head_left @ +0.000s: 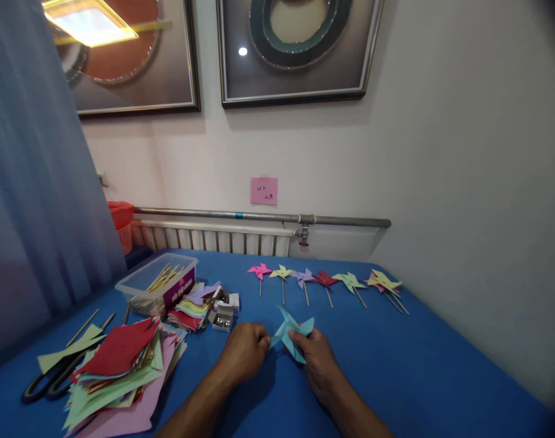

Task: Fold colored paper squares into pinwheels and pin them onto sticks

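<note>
A light blue paper pinwheel (pixel 286 331) is gripped by my right hand (pixel 320 360), whose thumb presses on its middle. No stick shows on it. Just to its left, my left hand (pixel 246 350) is closed, thumb and fingers pinched together at the tip of one blade. Whatever lies between those fingers is too small to make out. Beyond the hands, two small open boxes of shiny metal pins (pixel 222 319) stand to the left. Several finished pinwheels on sticks (pixel 324 280) lie in a row at the back, in pink, yellow, purple, red and green.
At the left lies a tall pile of coloured paper (pixel 122 365), beside black-handled scissors (pixel 61 377). Behind it are a smaller paper stack (pixel 193 310) and a clear plastic box (pixel 161 286) of wooden sticks. A blue curtain (pixel 40 170) hangs at the left; a wall borders the right.
</note>
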Demonstrator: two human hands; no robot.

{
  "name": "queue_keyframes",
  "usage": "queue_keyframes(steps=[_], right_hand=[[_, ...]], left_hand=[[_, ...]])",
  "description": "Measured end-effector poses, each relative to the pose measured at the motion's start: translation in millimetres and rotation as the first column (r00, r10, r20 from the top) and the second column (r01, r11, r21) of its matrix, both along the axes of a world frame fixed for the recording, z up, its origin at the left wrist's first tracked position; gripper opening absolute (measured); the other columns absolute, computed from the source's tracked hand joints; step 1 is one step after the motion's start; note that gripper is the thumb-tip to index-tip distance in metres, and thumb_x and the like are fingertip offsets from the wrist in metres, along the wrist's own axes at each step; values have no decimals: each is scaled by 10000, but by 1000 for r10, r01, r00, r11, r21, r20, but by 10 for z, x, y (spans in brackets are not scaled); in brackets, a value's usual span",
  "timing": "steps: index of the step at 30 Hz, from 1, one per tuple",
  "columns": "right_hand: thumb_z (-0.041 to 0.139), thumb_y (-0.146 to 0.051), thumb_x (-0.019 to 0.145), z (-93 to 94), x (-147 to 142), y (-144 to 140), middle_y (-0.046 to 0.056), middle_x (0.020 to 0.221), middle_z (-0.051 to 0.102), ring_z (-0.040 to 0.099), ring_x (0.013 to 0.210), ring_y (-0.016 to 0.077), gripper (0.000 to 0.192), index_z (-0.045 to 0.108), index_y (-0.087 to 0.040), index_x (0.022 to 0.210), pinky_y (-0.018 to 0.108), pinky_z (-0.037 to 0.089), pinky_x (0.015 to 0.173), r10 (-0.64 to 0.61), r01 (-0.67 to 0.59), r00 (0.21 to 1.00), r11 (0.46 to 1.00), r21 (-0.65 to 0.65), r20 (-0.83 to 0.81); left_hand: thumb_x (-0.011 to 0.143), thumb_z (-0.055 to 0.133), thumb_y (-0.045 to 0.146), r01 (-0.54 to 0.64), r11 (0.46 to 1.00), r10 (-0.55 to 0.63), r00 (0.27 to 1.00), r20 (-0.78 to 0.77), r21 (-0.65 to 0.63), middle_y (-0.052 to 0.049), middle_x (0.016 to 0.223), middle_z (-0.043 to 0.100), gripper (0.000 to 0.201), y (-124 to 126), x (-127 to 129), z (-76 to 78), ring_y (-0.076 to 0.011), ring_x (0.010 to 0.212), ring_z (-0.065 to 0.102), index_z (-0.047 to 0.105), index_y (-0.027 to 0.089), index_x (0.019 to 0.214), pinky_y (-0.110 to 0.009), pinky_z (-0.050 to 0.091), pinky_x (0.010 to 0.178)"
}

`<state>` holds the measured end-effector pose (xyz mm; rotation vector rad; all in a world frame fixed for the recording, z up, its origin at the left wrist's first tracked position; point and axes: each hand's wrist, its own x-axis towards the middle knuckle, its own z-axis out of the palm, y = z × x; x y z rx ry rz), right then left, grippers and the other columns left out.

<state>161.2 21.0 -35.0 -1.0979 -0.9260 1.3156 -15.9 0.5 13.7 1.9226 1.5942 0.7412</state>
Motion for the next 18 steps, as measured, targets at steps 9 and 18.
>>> queue_keyframes(steps=[9, 18], right_hand=[[859, -420, 562, 37, -21, -21, 32, 756, 766, 693, 691, 238, 420, 683, -195, 869, 315, 512, 640, -25, 22, 997, 999, -35, -78], [837, -380, 604, 115, -3, -89, -28, 658, 688, 615, 585, 175, 358, 675, -199, 867, 289, 482, 602, -33, 34, 998, 999, 14, -59]], left_hand=[[838, 522, 215, 2, 1000, -2, 1000, -6, 2, 33, 587, 522, 218, -36, 21, 30, -118, 602, 463, 587, 168, 635, -270, 250, 591], [849, 531, 211, 4, 1000, -4, 1000, -6, -1, 24, 607, 541, 207, -41, 29, 31, -124, 622, 473, 615, 162, 666, -268, 256, 599]])
